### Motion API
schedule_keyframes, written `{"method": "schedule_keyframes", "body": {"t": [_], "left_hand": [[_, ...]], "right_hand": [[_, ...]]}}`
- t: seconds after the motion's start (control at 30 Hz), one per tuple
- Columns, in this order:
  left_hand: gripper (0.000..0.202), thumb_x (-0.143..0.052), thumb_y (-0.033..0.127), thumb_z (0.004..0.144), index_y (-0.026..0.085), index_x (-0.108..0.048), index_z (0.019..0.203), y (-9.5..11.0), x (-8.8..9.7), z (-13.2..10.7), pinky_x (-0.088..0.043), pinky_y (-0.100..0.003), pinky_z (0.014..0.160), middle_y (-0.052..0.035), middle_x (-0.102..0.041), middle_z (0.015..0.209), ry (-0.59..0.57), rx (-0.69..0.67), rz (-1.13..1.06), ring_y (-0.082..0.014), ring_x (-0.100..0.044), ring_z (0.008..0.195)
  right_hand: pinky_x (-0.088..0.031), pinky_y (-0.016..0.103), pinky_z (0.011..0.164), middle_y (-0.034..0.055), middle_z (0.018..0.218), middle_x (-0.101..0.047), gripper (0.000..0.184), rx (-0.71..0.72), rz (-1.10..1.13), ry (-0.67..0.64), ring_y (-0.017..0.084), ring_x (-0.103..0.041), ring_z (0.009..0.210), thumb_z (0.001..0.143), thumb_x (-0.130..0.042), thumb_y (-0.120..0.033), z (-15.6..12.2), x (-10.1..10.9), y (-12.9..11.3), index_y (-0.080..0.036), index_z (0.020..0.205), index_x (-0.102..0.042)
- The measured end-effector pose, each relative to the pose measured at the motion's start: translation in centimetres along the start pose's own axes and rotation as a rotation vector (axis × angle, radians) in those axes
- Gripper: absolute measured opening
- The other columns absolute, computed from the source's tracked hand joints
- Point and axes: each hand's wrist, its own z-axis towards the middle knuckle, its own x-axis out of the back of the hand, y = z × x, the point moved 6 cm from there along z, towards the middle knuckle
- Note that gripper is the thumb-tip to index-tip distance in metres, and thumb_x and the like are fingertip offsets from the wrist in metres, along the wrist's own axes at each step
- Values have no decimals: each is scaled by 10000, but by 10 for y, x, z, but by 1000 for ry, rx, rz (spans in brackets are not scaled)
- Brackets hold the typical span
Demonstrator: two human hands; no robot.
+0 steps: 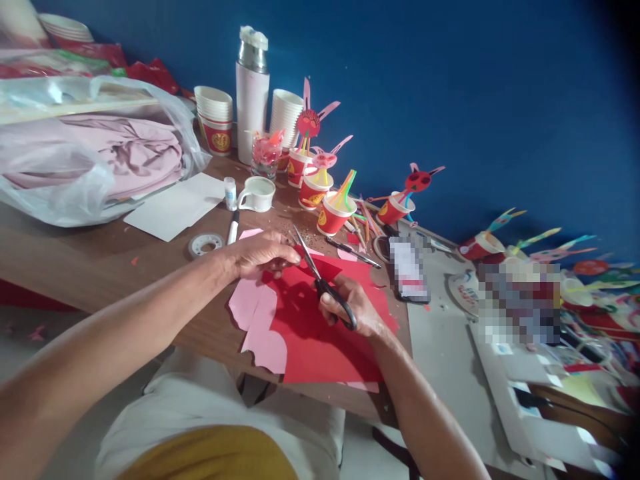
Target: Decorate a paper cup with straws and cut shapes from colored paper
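My right hand (357,310) grips black-handled scissors (320,280), blades pointing up and left over a small red paper piece (325,267). My left hand (263,253) is closed, pinching that red piece at its left edge. Beneath both hands lie a large red paper sheet (320,340) and pink paper sheets (257,320), spread at the front edge of the brown table (75,267).
Red paper cups with straws and paper rabbit ears (320,193) stand behind. A white thermos (251,93), stacked cups (215,120), a white mug (257,193), a tape roll (205,244), a marker (233,228), white paper (175,207) and a plastic bag of cloth (85,153) sit left.
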Motion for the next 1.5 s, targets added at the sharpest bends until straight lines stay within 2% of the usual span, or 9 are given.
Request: {"method": "schedule_keyframes", "body": {"t": [0.2, 0.5, 0.77, 0.9, 1.07, 1.5], "left_hand": [[12, -596, 116, 636, 121, -605, 630, 0, 0, 0, -298, -193, 377, 28, -471, 431, -13, -5, 18, -53, -354, 360], [99, -588, 130, 662, 144, -553, 571, 0, -2, 0, -276, -199, 367, 42, -425, 428, -18, 6, -14, -59, -348, 365], [111, -640, 234, 715, 134, -617, 671, 4, -7, 0, -322, -194, 439, 36, -481, 545, 12, -105, -49, -52, -381, 455], [92, -619, 198, 723, 132, -623, 658, 4, -3, 2, -344, -205, 459, 25, -499, 544, 100, -161, -39, -60, -411, 466], [105, -589, 146, 711, 140, -584, 607, 3, 2, 2, -324, -205, 431, 19, -502, 499, 192, -124, -29, -66, -438, 426], [111, -577, 104, 697, 132, -562, 591, 2, 1, 1, -306, -201, 429, 14, -527, 507, 186, -73, -68, -55, -435, 407]], "right_hand": [[-337, 203, 389, -55, 495, -515, 390, -38, 4, -2, 84, -469, 392, 730, -634, -504, -1, 1, 2, -180, 780, -422], [-336, 200, 390, -54, 487, -522, 389, -38, 25, 23, 81, -467, 390, 714, -651, -493, 1, 3, 4, -184, 759, -420], [-356, 207, 400, -57, 485, -524, 396, 18, 75, 127, 84, -468, 393, 721, -632, -507, 3, 5, 3, -195, 761, -391], [-363, 209, 401, -55, 494, -525, 388, 30, 85, 123, 86, -475, 398, 727, -632, -500, 4, 4, 4, -195, 763, -396], [-368, 209, 403, -52, 507, -527, 391, 39, 102, 76, 85, -479, 401, 720, -630, -518, 4, 1, 6, -183, 799, -444], [-373, 215, 424, -41, 516, -535, 363, 84, 84, 57, 91, -487, 424, 748, -616, -491, 3, -2, 4, -178, 802, -440]]}}
